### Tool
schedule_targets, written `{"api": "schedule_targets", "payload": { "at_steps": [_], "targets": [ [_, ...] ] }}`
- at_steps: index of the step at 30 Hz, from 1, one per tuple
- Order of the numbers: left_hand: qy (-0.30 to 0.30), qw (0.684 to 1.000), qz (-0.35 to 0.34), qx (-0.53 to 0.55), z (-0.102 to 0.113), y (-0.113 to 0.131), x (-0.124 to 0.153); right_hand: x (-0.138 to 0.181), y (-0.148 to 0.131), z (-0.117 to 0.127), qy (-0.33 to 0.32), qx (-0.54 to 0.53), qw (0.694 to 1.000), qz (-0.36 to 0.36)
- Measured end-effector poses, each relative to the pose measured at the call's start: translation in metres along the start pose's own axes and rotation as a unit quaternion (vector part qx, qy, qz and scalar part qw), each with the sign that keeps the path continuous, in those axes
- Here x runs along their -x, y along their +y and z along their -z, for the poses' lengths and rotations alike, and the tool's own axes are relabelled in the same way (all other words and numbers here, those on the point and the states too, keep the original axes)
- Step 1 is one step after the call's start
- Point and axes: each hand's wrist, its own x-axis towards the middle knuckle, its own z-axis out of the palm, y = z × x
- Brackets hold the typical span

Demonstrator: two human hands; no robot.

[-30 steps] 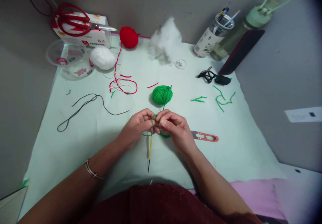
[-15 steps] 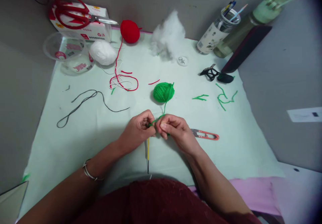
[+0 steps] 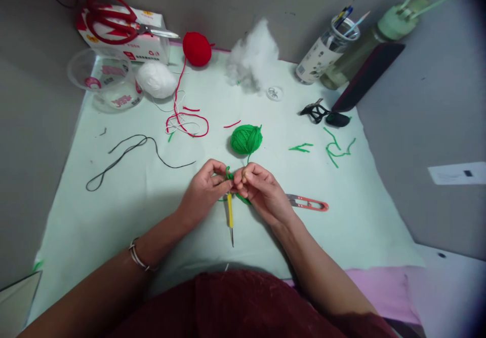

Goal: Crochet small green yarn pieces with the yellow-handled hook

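My left hand [image 3: 205, 188] is closed, thumb and fingers pinching green yarn [image 3: 228, 172] that forms a small loop above the fingertips. Close beside it, my right hand [image 3: 264, 188] is closed in a pinch on the green strand, which runs up to a green yarn ball [image 3: 246, 140] just beyond. A crochet hook with a yellow handle [image 3: 230, 210] points toward me from under the left fingertips. Its upper end is hidden, so I cannot tell whether the fingers hold it. More green yarn shows below my right fingers.
Orange-handled thread snips [image 3: 309, 203] lie right of my right hand. Green scraps [image 3: 337, 148], a black cord [image 3: 131, 148] and red yarn [image 3: 197, 49] lie around. Farther back are a white yarn ball [image 3: 156, 79], stuffing [image 3: 253, 51], a pen jar [image 3: 322, 54] and red scissors [image 3: 114, 21].
Both hands have risen slightly away from me. The yellow hook has shifted up and right along with them, and a green loop now shows above my left fingertips.
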Motion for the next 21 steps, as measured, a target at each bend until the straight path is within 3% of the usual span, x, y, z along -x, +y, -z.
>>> {"api": "schedule_targets", "payload": {
  "at_steps": [12, 21],
  "targets": [
    [-0.026, 0.999, 0.0, -0.046, 0.003, -0.001, 0.0, 0.003, 0.0, 0.002, 0.007, -0.016, 1.0, 0.006],
    [0.018, 0.998, 0.004, -0.053, 0.011, 0.006, 0.001, 0.004, 0.0, 0.007, 0.004, -0.015, 1.0, -0.02]
  ]
}}
